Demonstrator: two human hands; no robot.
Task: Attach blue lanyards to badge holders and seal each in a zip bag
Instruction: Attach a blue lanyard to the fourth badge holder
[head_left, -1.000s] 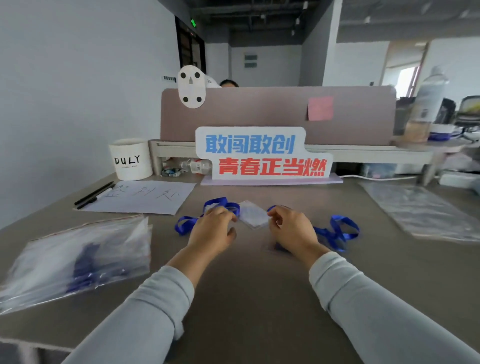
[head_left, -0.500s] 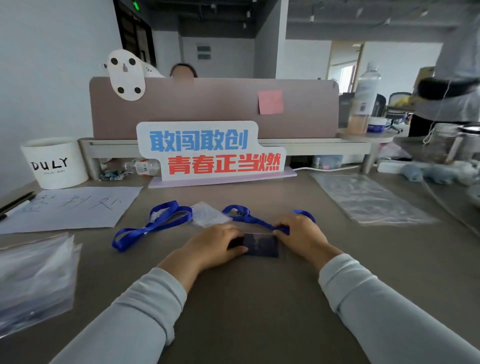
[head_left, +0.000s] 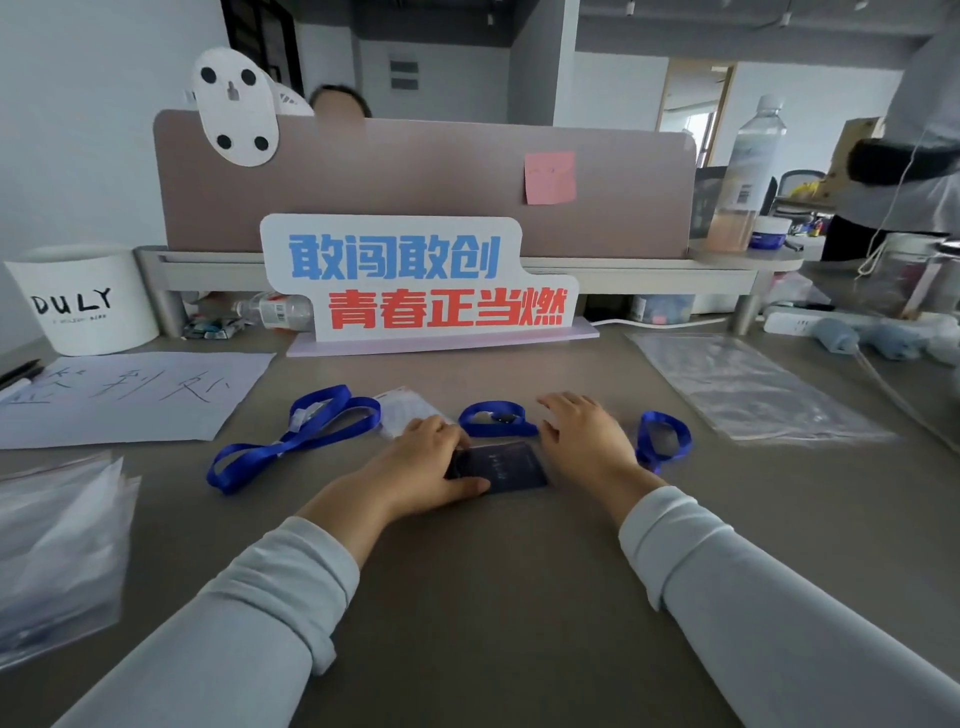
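- Your left hand (head_left: 431, 467) grips the left end of the dark rectangular plastic badge holder (head_left: 506, 465), thumb along its near edge and fingers curled over the far corner.
- The holder lies flat on the grey-brown desk (head_left: 493, 597), between your hands. Its long axis runs roughly left-right, with the right end free. I cannot tell which end has the slot, because your left hand covers one.
- Change: half a second ago your right hand (head_left: 587, 441) was closed at the holder's right edge. Now it is off the holder, palm down with fingers straight and spread, holding nothing visible.
- My read: the clip is not on yet. You look to be hunting for the strap's clip end.
- The blue fabric lanyard (head_left: 496, 418) runs behind both hands and loops out on the right. I cannot tell whether your right palm touches it.
- The second blue fabric lanyard (head_left: 301, 436) lies to the left, apart from the holder.
- The small clear plastic packet (head_left: 405, 413) was in both your hands a second ago. It now sits on the desk just beyond your left fingers.
- The flat clear zip bag (head_left: 743, 389) lies far right, well apart, so bagging is not yet started.
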